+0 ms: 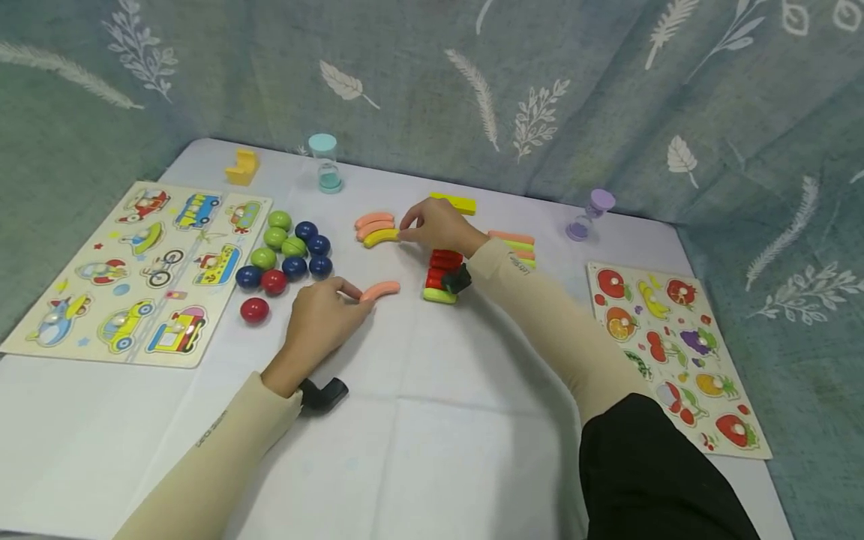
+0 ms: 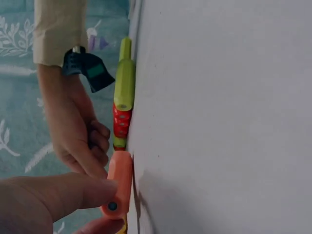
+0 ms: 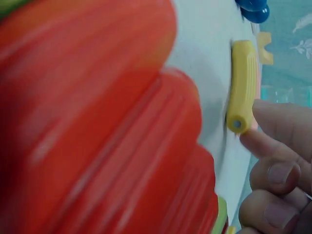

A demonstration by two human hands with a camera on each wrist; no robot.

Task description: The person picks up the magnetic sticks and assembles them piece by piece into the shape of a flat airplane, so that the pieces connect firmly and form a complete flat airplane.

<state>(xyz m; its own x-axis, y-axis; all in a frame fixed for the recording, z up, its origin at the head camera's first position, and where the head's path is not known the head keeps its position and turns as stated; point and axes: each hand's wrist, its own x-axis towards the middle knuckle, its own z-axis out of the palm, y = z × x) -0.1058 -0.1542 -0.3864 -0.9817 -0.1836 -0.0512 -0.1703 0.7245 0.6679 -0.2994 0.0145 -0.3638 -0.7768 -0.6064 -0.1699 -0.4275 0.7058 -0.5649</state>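
My left hand (image 1: 322, 321) pinches one end of a salmon-coloured curved stick (image 1: 381, 290) between thumb and finger. In the left wrist view, a round grey dot marks the near end of this salmon stick (image 2: 121, 178). Farther back, the thumb and forefinger of my right hand (image 1: 440, 225) pinch the end of a yellow curved stick (image 1: 380, 238). This yellow stick (image 3: 242, 80) lies in front of two salmon sticks (image 1: 374, 219). Under the right wrist is a row of red ridged pieces (image 1: 445, 260), with a lime-green piece (image 1: 440, 295) at its near end.
Green, blue and red balls (image 1: 274, 282) cluster left of centre beside a vehicle puzzle board (image 1: 226, 300). A fruit puzzle board (image 1: 736, 442) lies right. Along the back stand a yellow block (image 1: 242, 167), two sand timers (image 1: 327, 163) and a yellow bar (image 1: 459, 204). Striped sticks (image 1: 516, 246) lie behind the right forearm.
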